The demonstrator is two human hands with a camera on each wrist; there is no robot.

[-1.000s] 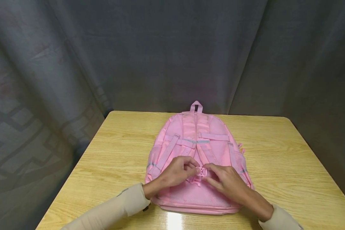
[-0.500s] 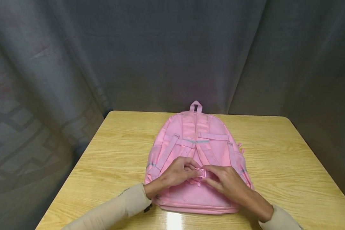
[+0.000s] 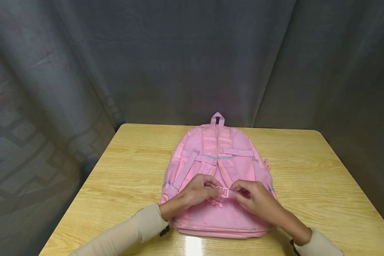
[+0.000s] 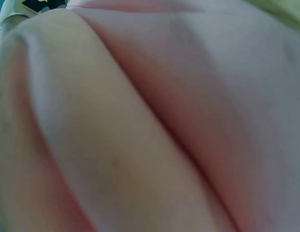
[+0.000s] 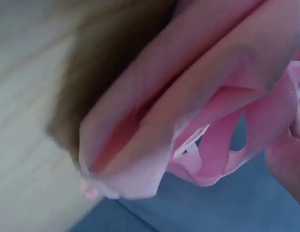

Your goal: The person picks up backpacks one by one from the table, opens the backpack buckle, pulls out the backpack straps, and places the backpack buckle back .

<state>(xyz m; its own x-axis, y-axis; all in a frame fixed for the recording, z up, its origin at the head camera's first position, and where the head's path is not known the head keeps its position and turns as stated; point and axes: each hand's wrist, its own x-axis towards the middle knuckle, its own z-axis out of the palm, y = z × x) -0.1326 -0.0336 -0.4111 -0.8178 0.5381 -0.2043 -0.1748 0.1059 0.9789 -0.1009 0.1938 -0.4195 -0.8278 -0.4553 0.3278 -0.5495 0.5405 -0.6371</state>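
Observation:
A pink backpack point(image 3: 216, 220) lies on the table with its shoulder straps facing up and its top loop pointing away. Over its lower half, my left hand point(image 3: 198, 192) pinches a pink plastic buckle point(image 3: 225, 192) from the left, fingers bent and thumb below. My right hand point(image 3: 256, 199) grips the webbing strap point(image 3: 232, 194) just right of the buckle, between thumb and curled fingers. Blurred pink fabric fills most of the left wrist view. In the right wrist view the backpack's side point(image 5: 135, 159) shows close up.
The wood-grain table point(image 3: 307, 177) extends on both sides of the backpack. A grey curtain point(image 3: 192, 64) hangs behind it and along the sides. Small pink zip pulls point(image 3: 268, 166) stick out at the backpack's right edge.
My right hand has moved off the buckle onto the strap to its right, its fingers now more curled. The buckle has tilted and shifted slightly; my left hand stays on it.

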